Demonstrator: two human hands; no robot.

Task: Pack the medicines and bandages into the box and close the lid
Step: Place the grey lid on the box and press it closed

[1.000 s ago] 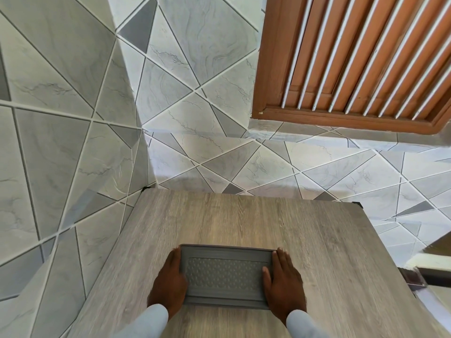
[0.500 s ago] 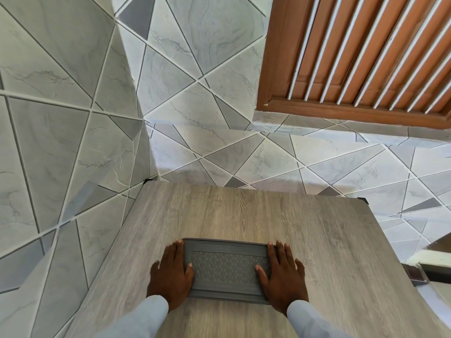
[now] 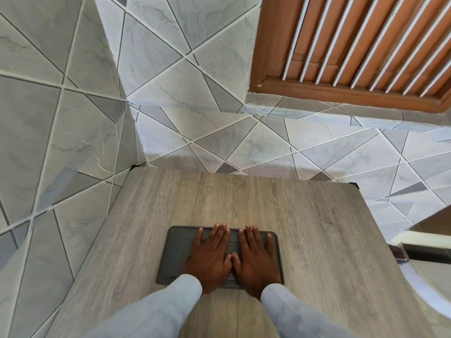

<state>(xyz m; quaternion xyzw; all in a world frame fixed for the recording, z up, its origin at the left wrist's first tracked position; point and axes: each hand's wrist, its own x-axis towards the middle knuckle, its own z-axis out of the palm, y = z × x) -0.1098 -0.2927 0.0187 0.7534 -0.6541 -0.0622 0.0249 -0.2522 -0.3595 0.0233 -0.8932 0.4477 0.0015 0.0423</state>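
A dark grey box [image 3: 174,252] with its lid down lies flat on the wooden table [image 3: 305,228], near the front edge. My left hand [image 3: 210,257] rests palm-down on the middle of the lid, fingers spread. Beside it, my right hand [image 3: 256,259] lies flat on the lid too, thumbs almost touching. Neither hand grips anything. No medicines or bandages show; the inside of the box is hidden by the lid.
Tiled walls meet in a corner behind the table's far left. A brown louvred wooden shutter [image 3: 353,45] hangs at the upper right. The table's right edge drops to the floor, where a dark object [image 3: 400,253] lies partly seen.
Both hands have moved from the short sides of the box inward onto the top of the lid, side by side. The view has tilted slightly.
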